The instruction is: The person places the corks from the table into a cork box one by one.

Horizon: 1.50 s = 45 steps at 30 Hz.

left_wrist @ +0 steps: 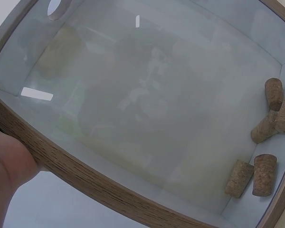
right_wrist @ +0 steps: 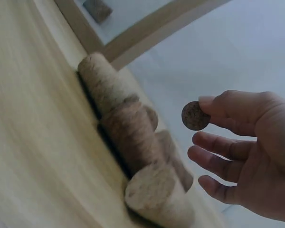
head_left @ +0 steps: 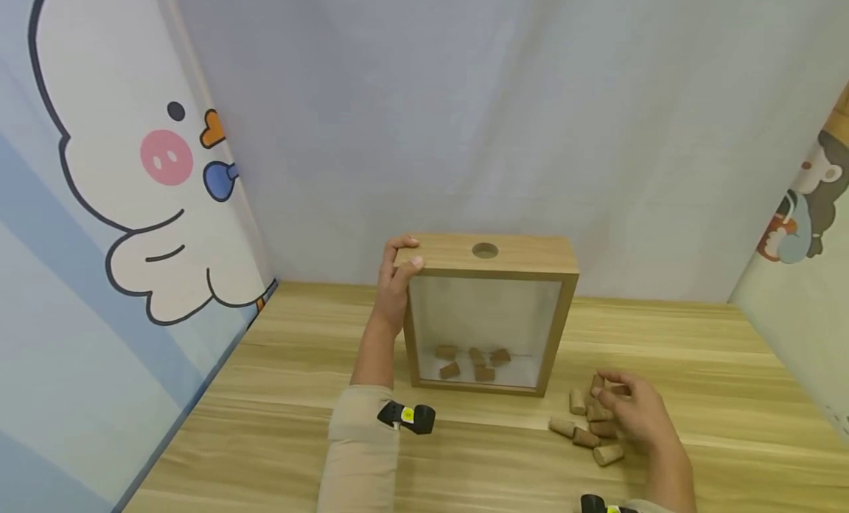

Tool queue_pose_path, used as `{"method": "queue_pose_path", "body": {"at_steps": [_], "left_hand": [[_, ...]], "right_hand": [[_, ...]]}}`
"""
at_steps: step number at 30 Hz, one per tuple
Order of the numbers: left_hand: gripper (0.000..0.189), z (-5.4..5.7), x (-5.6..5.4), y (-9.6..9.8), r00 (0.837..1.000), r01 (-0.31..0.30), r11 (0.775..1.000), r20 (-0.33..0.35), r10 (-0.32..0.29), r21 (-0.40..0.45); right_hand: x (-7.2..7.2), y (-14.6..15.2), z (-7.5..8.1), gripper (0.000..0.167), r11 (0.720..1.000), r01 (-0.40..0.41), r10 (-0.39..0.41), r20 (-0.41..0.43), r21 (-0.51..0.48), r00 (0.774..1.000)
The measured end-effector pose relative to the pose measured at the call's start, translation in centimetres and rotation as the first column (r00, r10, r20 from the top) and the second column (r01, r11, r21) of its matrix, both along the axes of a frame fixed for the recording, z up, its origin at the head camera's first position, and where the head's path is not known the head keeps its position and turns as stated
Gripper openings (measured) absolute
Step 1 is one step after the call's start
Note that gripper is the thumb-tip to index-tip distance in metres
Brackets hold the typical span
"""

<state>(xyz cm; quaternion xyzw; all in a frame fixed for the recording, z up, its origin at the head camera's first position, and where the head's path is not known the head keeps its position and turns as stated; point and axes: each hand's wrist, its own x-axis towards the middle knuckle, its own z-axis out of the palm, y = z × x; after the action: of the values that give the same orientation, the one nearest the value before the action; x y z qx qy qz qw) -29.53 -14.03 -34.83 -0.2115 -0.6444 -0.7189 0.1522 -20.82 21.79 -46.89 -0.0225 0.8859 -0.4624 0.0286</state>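
Observation:
A wooden frame box (head_left: 491, 264) with a clear front and a round hole (head_left: 486, 250) in its top stands upright on the table. My left hand (head_left: 394, 284) grips its upper left corner, the thumb and fingers over the top. Several corks (left_wrist: 264, 175) lie at the bottom inside the box. To the right of the box, my right hand (head_left: 640, 413) pinches a cork (right_wrist: 194, 116) between thumb and fingertip, just above a small group of loose corks (head_left: 585, 437). In the right wrist view the other fingers (right_wrist: 221, 164) are loosely bent, holding nothing.
The wood-grain table (head_left: 265, 424) carries everything. A pale curtain (head_left: 464, 115) hangs close behind the box. Printed cartoon panels (head_left: 133, 189) flank the table on both sides.

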Motion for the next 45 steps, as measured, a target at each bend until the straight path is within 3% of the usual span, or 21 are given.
{"method": "queue_pose_path", "body": {"at_steps": [6,9,13,17,21,24,26,27,29,31,38,41,45], "left_hand": [[0.035,0.1,0.0,-0.1,1.0,0.001,1.0,-0.004,-0.001,-0.002],[0.036,0.1,0.1,-0.1,1.0,-0.008,1.0,-0.004,0.008,0.005],[0.04,0.0,0.1,-0.1,1.0,-0.009,1.0,-0.001,0.009,-0.001],[0.041,0.0,0.1,-0.2,1.0,-0.017,1.0,0.0,0.017,-0.013],[0.039,0.2,0.2,-0.2,1.0,-0.026,1.0,-0.004,0.026,-0.006],[0.037,0.2,0.2,-0.2,1.0,-0.021,1.0,0.0,0.021,0.0],[0.036,0.2,0.2,-0.3,1.0,-0.015,1.0,0.0,0.015,0.007],[0.037,0.2,0.2,-0.3,1.0,-0.013,1.0,0.0,0.013,0.01],[0.037,0.1,0.2,-0.3,1.0,-0.013,1.0,-0.003,0.013,0.014],[0.038,0.0,0.2,-0.4,1.0,-0.012,1.0,-0.006,0.012,0.02],[0.037,-0.2,0.1,-0.4,1.0,0.0,0.999,0.003,0.0,0.041],[0.037,-0.1,0.1,-0.3,1.0,0.003,0.999,0.01,-0.003,0.043],[0.04,0.1,0.1,-0.2,1.0,-0.013,1.0,0.016,0.013,0.026]], "right_hand": [[0.2,-1.7,2.4,0.05,0.999,-0.002,-0.004,-0.123,-0.053,0.992],[0.4,-2.6,3.9,0.047,0.991,-0.001,-0.027,-0.212,-0.133,0.977],[0.7,-3.3,6.0,0.042,0.959,-0.017,-0.078,-0.321,-0.283,0.944],[0.9,-4.2,8.5,0.039,0.885,-0.078,-0.124,-0.395,-0.459,0.91],[1.1,-6.1,11.7,0.043,0.774,-0.148,-0.184,-0.442,-0.616,0.878],[1.3,-7.9,14.0,0.042,0.683,-0.255,-0.192,-0.505,-0.684,0.842],[1.1,-9.1,15.5,0.039,0.649,-0.34,-0.16,-0.559,-0.681,0.814],[0.9,-9.7,16.1,0.037,0.646,-0.366,-0.144,-0.578,-0.67,0.803],[0.3,-10.8,17.4,0.036,0.666,-0.386,-0.11,-0.596,-0.638,0.795],[-0.6,-11.8,18.5,0.034,0.707,-0.38,-0.067,-0.592,-0.596,0.803],[-5.0,-14.1,21.1,0.033,0.84,-0.247,0.073,-0.35,-0.483,0.934],[-6.8,-14.7,21.9,0.035,0.913,-0.222,0.145,-0.236,-0.342,0.961],[-8.4,-15.2,23.2,0.035,0.937,-0.206,0.191,-0.081,-0.283,0.978]]}}
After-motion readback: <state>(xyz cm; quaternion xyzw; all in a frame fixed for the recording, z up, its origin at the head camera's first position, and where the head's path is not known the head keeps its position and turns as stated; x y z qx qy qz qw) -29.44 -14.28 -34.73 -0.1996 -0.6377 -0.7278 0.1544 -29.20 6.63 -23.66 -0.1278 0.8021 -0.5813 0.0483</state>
